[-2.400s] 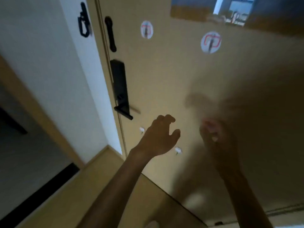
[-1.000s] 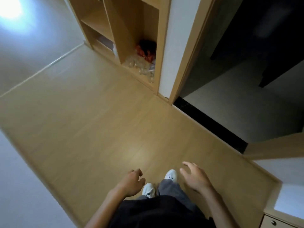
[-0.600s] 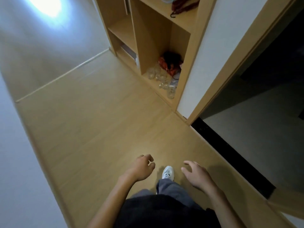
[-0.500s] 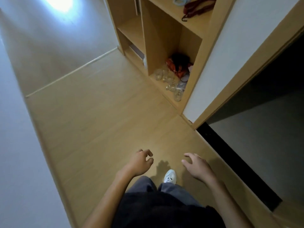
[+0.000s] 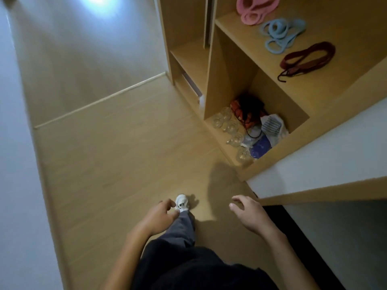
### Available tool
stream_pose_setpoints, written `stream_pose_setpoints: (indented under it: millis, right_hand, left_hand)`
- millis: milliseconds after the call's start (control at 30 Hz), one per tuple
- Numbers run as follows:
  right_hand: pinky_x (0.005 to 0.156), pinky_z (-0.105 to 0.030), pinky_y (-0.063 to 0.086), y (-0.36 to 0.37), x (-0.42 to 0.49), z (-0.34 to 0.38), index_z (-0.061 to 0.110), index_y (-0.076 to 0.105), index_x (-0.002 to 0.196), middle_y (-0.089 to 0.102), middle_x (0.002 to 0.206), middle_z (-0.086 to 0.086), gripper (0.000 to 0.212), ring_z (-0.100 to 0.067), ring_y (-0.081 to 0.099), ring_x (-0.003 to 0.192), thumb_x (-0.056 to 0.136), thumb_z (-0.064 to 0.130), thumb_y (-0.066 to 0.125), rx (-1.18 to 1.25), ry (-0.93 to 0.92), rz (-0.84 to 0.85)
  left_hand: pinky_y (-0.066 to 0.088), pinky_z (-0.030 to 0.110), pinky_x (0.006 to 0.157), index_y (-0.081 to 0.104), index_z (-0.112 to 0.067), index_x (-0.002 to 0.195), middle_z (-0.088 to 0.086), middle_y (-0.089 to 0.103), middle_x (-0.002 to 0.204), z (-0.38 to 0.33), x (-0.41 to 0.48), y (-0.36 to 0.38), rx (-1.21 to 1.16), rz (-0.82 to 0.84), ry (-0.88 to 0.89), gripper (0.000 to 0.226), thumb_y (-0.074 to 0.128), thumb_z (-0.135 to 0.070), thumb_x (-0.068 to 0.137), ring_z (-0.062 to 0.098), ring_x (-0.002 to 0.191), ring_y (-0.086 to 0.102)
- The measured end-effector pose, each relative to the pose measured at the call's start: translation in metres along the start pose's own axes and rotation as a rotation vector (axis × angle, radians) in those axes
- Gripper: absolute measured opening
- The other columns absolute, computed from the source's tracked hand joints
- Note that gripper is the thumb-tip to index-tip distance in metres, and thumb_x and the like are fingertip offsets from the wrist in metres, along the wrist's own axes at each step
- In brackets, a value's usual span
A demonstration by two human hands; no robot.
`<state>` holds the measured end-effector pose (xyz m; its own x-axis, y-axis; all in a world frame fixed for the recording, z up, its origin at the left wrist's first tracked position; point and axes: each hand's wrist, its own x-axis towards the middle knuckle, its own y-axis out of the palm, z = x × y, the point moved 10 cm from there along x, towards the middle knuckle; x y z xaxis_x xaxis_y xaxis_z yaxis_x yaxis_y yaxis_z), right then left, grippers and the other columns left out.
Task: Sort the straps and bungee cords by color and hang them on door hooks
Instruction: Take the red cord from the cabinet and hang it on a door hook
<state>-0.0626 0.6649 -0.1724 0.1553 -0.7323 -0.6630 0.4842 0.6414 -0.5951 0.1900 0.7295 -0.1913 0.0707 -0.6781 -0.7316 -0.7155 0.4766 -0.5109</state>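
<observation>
On the upper shelf of a wooden shelf unit (image 5: 240, 84) at the top right lie three bundles: pink straps (image 5: 254, 9), light blue straps (image 5: 280, 34) and a dark red cord (image 5: 304, 59). My left hand (image 5: 158, 218) hangs low in front of me with loosely curled fingers and holds nothing. My right hand (image 5: 249, 213) is also low, fingers relaxed and spread, empty. Both hands are far below the shelf. The door and its hooks are out of view.
The lower compartment holds several clear glass jars (image 5: 229, 126), an orange and black bundle (image 5: 247, 110) and plastic bags (image 5: 270, 130). A white wall (image 5: 326, 155) with wooden trim juts out at the right. Wood floor (image 5: 117, 164) lies ahead; my white shoe (image 5: 181, 203) steps forward.
I have turned away from the door and walked toward the shelf unit. The upper shelf with the pink, blue and dark red bundles has come into view. Both hands stay low and empty.
</observation>
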Motion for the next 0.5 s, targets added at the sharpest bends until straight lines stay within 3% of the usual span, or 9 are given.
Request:
stream_pose_setpoints:
  millis: [300, 500]
  right_hand:
    - [0.095, -0.026, 0.042, -0.056, 0.077, 0.064, 0.019, 0.055, 0.127, 0.057, 0.129, -0.001, 0.038, -0.016, 0.053, 0.116, 0.093, 0.036, 0.052, 0.103, 0.113, -0.057]
    - [0.09, -0.023, 0.041, -0.118, 0.146, 0.108, 0.018, 0.057, 0.125, 0.057, 0.127, -0.003, 0.035, -0.017, 0.054, 0.115, 0.093, 0.032, 0.053, 0.142, 0.087, -0.122]
  left_hand:
    - [0.045, 0.031, 0.087, 0.058, -0.011, 0.111, 0.009, 0.065, 0.113, -0.127, 0.121, -0.176, 0.069, -0.099, 0.214, 0.026, 0.05, -0.03, 0.094, 0.026, 0.106, 0.059]
    - [0.044, 0.027, 0.083, 0.058, -0.017, 0.104, 0.003, 0.065, 0.105, -0.171, 0.179, -0.204, 0.088, -0.035, 0.234, 0.019, 0.051, -0.031, 0.093, 0.022, 0.1, 0.06]
